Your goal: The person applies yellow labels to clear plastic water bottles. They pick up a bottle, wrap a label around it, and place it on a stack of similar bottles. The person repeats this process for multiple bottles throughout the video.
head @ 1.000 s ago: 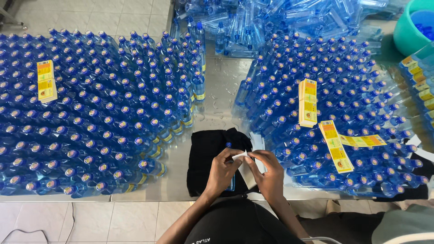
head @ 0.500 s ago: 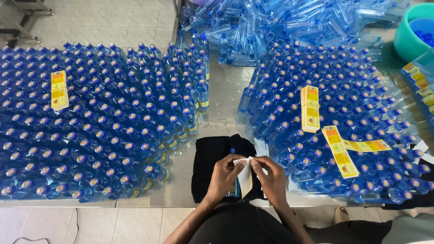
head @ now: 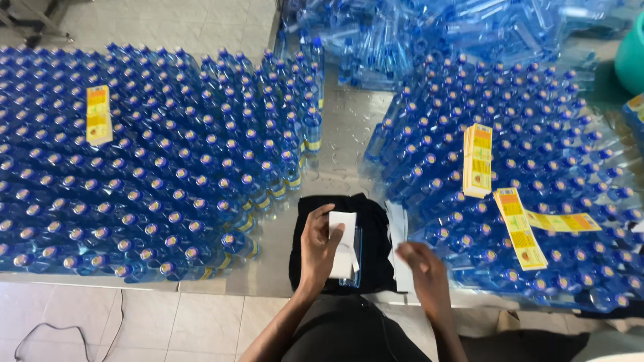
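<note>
A blue plastic bottle [head: 353,249] lies on a black cloth [head: 376,258] at the table's near edge. My left hand [head: 318,245] presses a white label [head: 342,241] flat against the bottle. My right hand [head: 421,265] has come off it and hovers to the right over a strip of white backing paper [head: 397,231], blurred, fingers loosely curled with nothing clearly in them.
Dense blocks of upright blue-capped bottles stand left [head: 147,167] and right [head: 510,167] of the cloth. Stacks of yellow-orange labels [head: 477,159] lie on the bottle tops, another stack [head: 98,114] at far left. Empty bottles are piled at the back [head: 429,33]. A teal tub [head: 632,60] is at right.
Both hands were together peeling the white label. Now my left hand holds it flat on the bottle and my right hand has pulled away to the right.
</note>
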